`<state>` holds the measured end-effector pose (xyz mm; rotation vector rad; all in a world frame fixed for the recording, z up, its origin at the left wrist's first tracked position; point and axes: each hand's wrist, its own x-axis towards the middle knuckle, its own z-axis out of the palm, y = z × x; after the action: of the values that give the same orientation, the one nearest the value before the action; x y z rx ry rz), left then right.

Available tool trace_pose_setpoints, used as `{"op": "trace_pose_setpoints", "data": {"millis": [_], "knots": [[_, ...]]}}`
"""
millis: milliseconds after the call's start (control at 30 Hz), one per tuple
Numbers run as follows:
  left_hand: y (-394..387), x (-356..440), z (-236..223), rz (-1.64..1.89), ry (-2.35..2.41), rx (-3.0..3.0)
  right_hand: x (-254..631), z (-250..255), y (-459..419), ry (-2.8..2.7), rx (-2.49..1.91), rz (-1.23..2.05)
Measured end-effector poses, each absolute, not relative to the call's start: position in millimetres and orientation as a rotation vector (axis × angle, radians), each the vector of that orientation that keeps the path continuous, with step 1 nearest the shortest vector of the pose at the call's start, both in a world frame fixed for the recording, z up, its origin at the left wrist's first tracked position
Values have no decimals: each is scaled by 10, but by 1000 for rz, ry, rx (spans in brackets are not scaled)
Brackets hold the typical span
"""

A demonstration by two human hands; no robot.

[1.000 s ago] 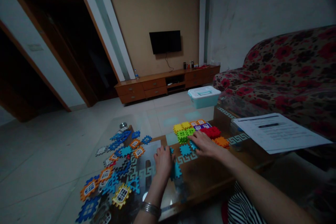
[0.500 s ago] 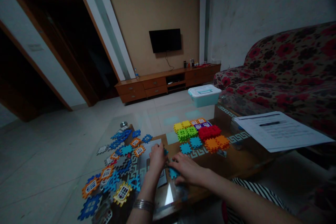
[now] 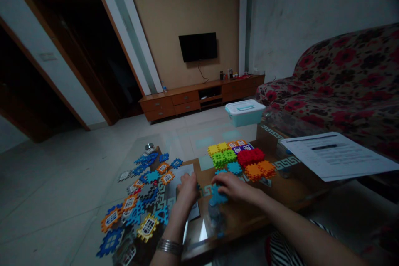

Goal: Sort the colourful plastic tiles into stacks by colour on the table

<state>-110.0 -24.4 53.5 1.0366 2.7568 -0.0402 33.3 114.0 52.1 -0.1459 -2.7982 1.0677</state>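
My right hand [image 3: 232, 185] pinches a light-blue interlocking toy tile [image 3: 217, 196] over the glass table. My left hand [image 3: 188, 186] is curled beside it above a white sheet [image 3: 178, 178]; its fingertips face away, and whatever they hold is hidden. Beyond the right hand sit sorted groups of tiles: light blue [image 3: 234, 168], orange [image 3: 260, 170], red [image 3: 251, 156], green [image 3: 224, 158] and yellow [image 3: 217, 148]. Loose tiles are heaped to the left, among them a yellow window tile [image 3: 147, 227], an orange window tile [image 3: 111, 218] and a dark-blue one [image 3: 109, 242].
A lidded turquoise box [image 3: 245, 114] stands at the table's far end. Printed papers with a dark pen [image 3: 324, 147] lie at the right. Past the glass table [image 3: 204, 226] are a flowered sofa [image 3: 339, 79], a wooden TV cabinet [image 3: 174, 106] and a wall-mounted television [image 3: 198, 47].
My right hand has moved right and slightly up, away from the left hand, with the light-blue tile in its fingers. The left hand stays nearly in place. The view has shifted a little.
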Motion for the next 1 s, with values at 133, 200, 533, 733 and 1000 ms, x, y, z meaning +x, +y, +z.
{"op": "trace_pose_setpoints", "data": {"millis": [133, 200, 533, 733, 1000], "knots": [[-242, -1023, 588, -31, 2710, 1049, 185, 538, 1390, -2690, -304, 1006], [-239, -979, 621, 9, 2697, 1064, 112, 529, 1487, -2705, -356, 945], [-207, -857, 670, 88, 2711, 1016, 46, 537, 1355, -2789, -321, 421], [-130, -945, 614, 445, 2634, 935, 180, 564, 1361, -2536, -339, 637], [381, -744, 529, 552, 2580, 1278, 445, 455, 1805, -2343, -547, 705]]}}
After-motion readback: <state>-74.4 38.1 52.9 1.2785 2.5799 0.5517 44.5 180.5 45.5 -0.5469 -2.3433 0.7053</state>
